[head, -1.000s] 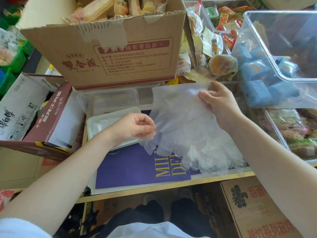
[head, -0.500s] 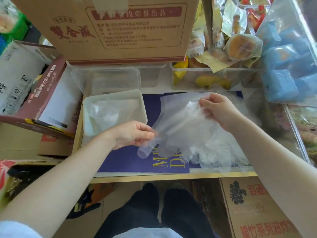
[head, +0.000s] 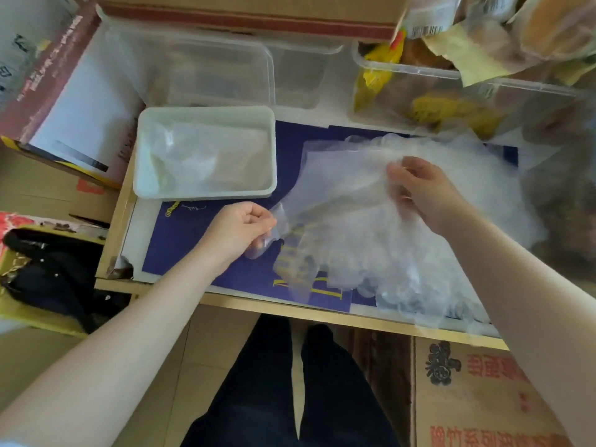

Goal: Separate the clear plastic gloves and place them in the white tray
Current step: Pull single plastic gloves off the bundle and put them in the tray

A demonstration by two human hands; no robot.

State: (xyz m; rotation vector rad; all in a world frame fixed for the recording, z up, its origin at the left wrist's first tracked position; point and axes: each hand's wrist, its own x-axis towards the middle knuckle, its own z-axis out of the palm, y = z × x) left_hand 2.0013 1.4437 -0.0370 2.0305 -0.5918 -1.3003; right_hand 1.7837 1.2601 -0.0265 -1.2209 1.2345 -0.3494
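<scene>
A stack of clear plastic gloves [head: 403, 253] lies spread over a dark blue book [head: 206, 253] at the table's right half. My left hand [head: 240, 232] pinches the fingertip end of the top clear glove [head: 335, 188]. My right hand [head: 422, 191] grips the same glove near its cuff, holding it just above the pile. The white tray [head: 272, 150] stands left of the gloves, beyond my left hand, with a few crumpled clear gloves inside it.
An empty clear container [head: 206, 69] stands behind the tray. A clear tub of wrapped snacks [head: 406, 91] is at the back right. Cardboard boxes surround the table: one at the back [head: 258, 14], one left [head: 58, 91], one below right [head: 483, 398]. A black bag [head: 48, 272] lies left.
The camera tilted further down and the view shifted. Both hands keep hold of the same glove and have lowered it closer to the pile, the left hand slightly nearer me.
</scene>
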